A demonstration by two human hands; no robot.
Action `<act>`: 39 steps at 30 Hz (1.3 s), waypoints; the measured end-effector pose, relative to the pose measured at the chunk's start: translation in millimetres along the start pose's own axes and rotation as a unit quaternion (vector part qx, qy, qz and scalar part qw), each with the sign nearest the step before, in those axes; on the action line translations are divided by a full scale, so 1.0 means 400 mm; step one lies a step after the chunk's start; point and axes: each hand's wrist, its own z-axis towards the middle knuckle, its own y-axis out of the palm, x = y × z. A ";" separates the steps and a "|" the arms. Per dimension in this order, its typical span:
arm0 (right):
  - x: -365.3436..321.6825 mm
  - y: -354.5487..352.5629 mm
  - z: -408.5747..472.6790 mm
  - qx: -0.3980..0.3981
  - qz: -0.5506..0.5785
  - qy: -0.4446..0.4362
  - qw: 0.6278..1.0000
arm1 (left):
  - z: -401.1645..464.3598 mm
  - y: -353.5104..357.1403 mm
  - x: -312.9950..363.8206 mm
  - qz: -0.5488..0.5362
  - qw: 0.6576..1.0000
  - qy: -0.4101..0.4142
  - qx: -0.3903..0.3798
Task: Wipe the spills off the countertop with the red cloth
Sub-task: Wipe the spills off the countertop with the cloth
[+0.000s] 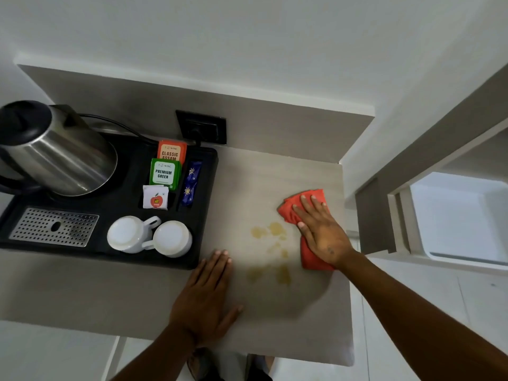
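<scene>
The countertop (170,292) is a pale slab with a wall behind it, a free front edge toward the person and a free right edge; a black tray (132,244) fills its left half, carrying a steel kettle (59,158), two upturned white cups (149,236) and a few tea sachets (165,173); the bare right half is the only open room for wiping.

The red cloth (309,200) lies bunched against the right side of that bare patch, close to the right edge; the right hand (323,233) lies flat on top of it, fingers spread wide and pressing down rather than gripping; the left hand (204,294) rests palm-down on bare counter just in front of the tray's corner, fingers straight and loosely together, holding nothing.

The spills (270,253) are yellowish blots between the two hands, just left of the cloth and apparently not yet wiped.

Likely risks: a leftward sweep carried too far could push liquid against the tray or the left hand; a stroke back to the right or toward the front could drag drips over a free edge; a flat-palm hold may let the cloth slide out or fold, smearing instead of lifting.
</scene>
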 end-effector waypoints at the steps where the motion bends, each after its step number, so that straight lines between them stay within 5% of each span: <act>1: 0.017 -0.011 -0.002 0.002 0.010 0.016 1.000 | 0.000 0.001 -0.001 -0.001 1.000 -0.001 0.001; 8: 0.004 -0.029 0.199 0.027 0.019 0.049 0.998 | -0.001 -0.019 0.008 -0.017 1.000 -0.005 0.000; 13: -0.115 0.013 0.258 0.004 0.033 -0.071 0.997 | -0.002 -0.028 0.011 -0.029 1.000 -0.009 0.003; 18: -0.121 0.026 0.087 -0.008 0.021 -0.163 0.986 | -0.001 -0.027 0.010 -0.013 1.000 -0.009 -0.001; 26: 0.005 -0.040 0.170 0.014 0.048 -0.024 0.998 | -0.002 -0.011 0.002 -0.032 0.999 -0.006 0.009; 31: -0.113 0.012 0.288 0.020 0.048 -0.074 0.996 | -0.003 -0.006 0.002 -0.039 0.999 -0.005 0.024; 39: -0.158 0.057 -0.034 -0.026 0.035 -0.181 0.983 | -0.054 -0.010 0.006 -0.008 0.999 -0.040 0.008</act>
